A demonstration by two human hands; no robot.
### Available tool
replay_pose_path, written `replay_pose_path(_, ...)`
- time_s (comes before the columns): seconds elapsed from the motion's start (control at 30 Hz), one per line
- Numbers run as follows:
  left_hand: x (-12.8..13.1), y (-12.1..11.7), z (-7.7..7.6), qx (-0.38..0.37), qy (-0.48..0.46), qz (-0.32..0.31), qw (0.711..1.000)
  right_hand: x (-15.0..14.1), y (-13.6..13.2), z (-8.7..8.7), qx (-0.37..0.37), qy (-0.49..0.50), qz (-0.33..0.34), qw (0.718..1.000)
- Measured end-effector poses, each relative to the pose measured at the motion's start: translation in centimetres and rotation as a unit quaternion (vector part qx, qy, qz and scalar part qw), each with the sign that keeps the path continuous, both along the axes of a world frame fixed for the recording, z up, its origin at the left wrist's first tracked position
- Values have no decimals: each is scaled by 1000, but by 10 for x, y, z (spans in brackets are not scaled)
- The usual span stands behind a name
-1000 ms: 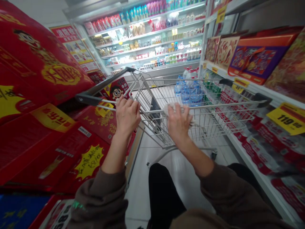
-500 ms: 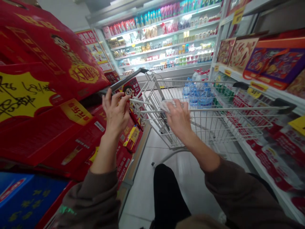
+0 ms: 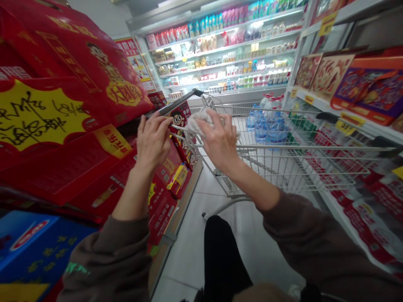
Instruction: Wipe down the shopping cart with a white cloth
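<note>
A crumpled white wad is clasped by the right hand, fingers curled over it, above the shopping cart's near left corner; the left hand is held half-open beside it, any grip unclear.

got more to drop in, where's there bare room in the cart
The clearest patch is the right end of the shopping cart basket, between the bottled water and the end rail. It's tighter at the left end, where your right hand sits on a crumpled white wad and your left hand is close by.
</note>
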State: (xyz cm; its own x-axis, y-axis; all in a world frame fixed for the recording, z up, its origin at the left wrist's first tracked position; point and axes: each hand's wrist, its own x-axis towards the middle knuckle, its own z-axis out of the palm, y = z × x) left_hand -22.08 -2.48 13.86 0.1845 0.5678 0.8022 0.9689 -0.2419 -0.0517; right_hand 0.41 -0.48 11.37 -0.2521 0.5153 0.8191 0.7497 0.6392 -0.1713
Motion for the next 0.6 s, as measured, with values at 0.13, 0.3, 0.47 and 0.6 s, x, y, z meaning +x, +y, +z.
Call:
replay_pose_path(0.13, 3, 8, -3, -8, -5, -8, 1000, -24, 2, 14, 33, -80, 29, 996)
replay_pose_path(0.3, -1, 0, -10, -21, 8, -23, 999, 27, 13, -12, -49, -92, -35, 994)
replay_pose_path(0.47, 23, 9, -10, 37, -114, -52, 991, 20, 9, 16, -6, -73, -30, 997)
replay_pose_path(0.6, 35, 16, -13, 28, -161, -88, 983, -11, -1, 22, 35, -119, 21, 992)
